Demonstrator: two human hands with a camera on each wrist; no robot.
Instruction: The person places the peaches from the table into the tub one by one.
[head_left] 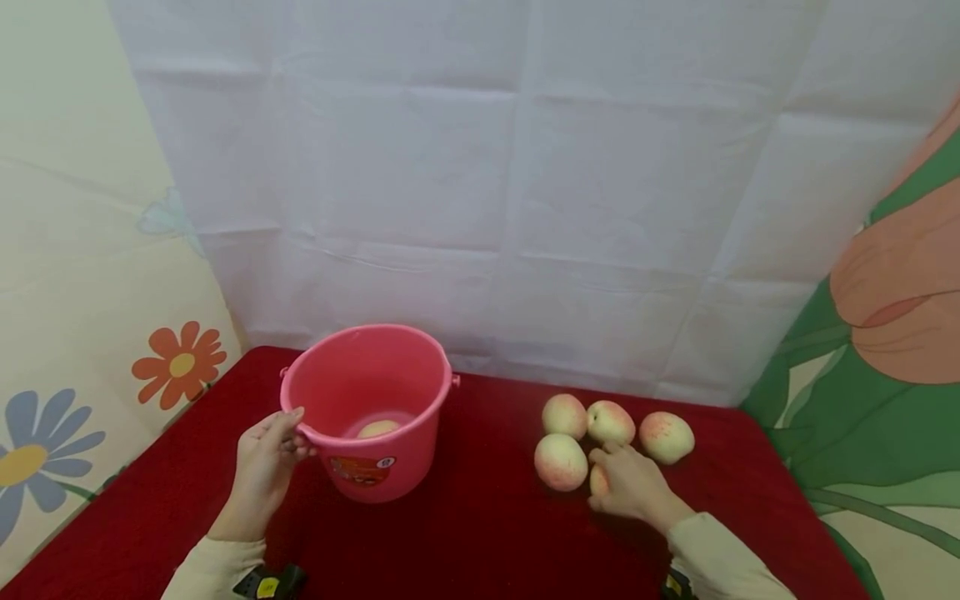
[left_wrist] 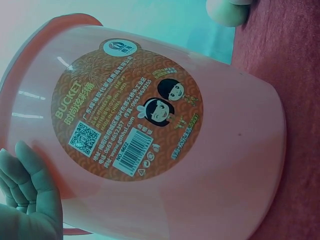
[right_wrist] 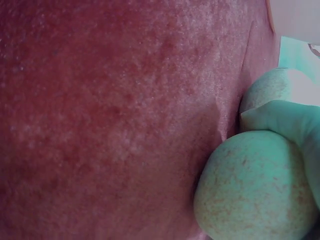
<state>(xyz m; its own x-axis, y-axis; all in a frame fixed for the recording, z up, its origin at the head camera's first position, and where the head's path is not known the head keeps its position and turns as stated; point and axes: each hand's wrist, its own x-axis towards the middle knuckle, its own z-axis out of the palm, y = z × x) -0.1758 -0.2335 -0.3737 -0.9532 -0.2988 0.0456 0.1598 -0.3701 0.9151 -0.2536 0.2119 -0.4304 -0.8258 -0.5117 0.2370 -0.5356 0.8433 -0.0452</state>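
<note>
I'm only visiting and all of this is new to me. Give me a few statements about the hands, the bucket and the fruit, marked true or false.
1. The left hand has its grip on the pink bucket. True.
2. Nothing lies inside the bucket. False: a single peach shows in it.
3. The right hand also holds the bucket. False: its grip is around another peach.
4. The label carries the word "BUCKET". True.
5. The bucket stands on a blue surface. False: the tablecloth is red.
6. Counting the held one, five peaches are visible outside the bucket. True.
</note>
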